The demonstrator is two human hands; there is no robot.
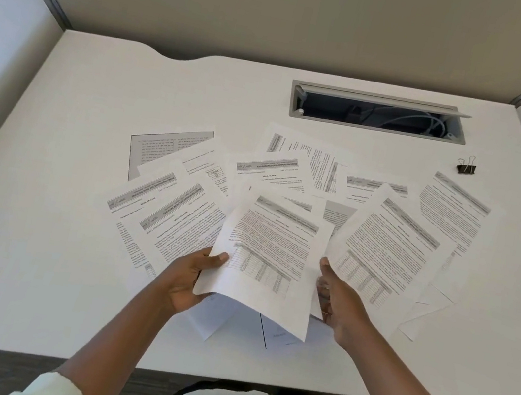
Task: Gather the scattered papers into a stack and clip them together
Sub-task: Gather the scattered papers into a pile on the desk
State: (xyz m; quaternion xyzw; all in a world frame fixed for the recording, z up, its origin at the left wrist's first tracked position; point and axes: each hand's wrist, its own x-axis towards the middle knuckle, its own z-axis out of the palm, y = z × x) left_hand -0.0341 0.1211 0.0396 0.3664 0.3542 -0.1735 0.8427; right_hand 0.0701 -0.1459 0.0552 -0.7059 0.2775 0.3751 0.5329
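Forearms [109, 337] cross near desk [29, 278] edge, both angled inward twd the middle. Status: early. One sheet [271, 258] is up, tilted off the pile; a few more seem bunched under it, not squared. Rest of papers [389, 251] fanned across desk, overlapping, left to far right, so nearly all left to collect. Clip [466, 167] sits far right, well apart from my hands, near cable slot [378, 113], untouched. So gather, square and clip are all todo. L hand [193, 276]: grasping sheet at lower-left edge, thumb on top, fingers underneath. R hand [342, 307]: at sheet's right edge, thumb up, fingers blurred. Can't tell if it's gripping or just touching.
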